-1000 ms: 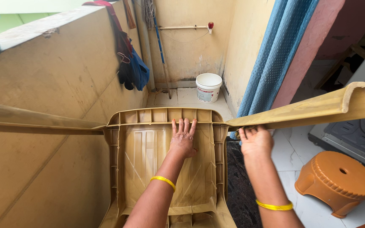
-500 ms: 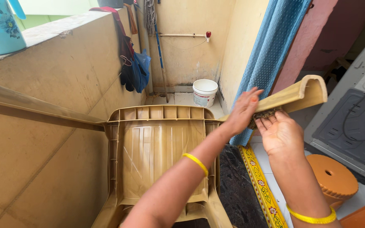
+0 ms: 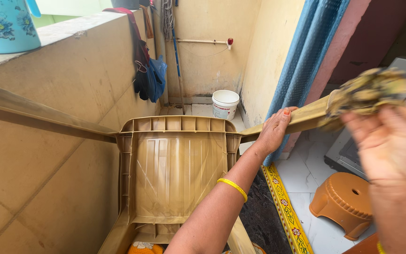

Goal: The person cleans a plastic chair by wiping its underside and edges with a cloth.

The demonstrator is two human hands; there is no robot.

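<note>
My left hand [image 3: 272, 131] is wrapped over the chair leg [image 3: 301, 120], fingers [image 3: 283, 115] curled on its top edge, thumb underneath, a firm hold. My right hand [image 3: 391, 155] is up close to the camera and blurred, fingers partly open, pressing a mottled dark-and-yellow scrub pad [image 3: 367, 91] against the far end of that same leg; how tightly they pinch the pad I cannot tell.

The tan plastic chair [image 3: 179, 169] is upturned, its ribbed underside facing me, below and left of my left fingers. A second leg [image 3: 43, 113] juts out well to the left, running just beside the beige parapet wall [image 3: 71, 155], so little room there. The plastic looks dusty and streaked, with scuff lines across the seat panel.

Right of my left fingers hangs a blue curtain [image 3: 301, 61], just behind the leg. Below my right fingers sits an orange stool [image 3: 341, 202] on the white tiled floor [image 3: 301, 174], open floor around it. Beyond the chair's edge stands a white bucket [image 3: 225, 104] in the far corner, well apart.
</note>
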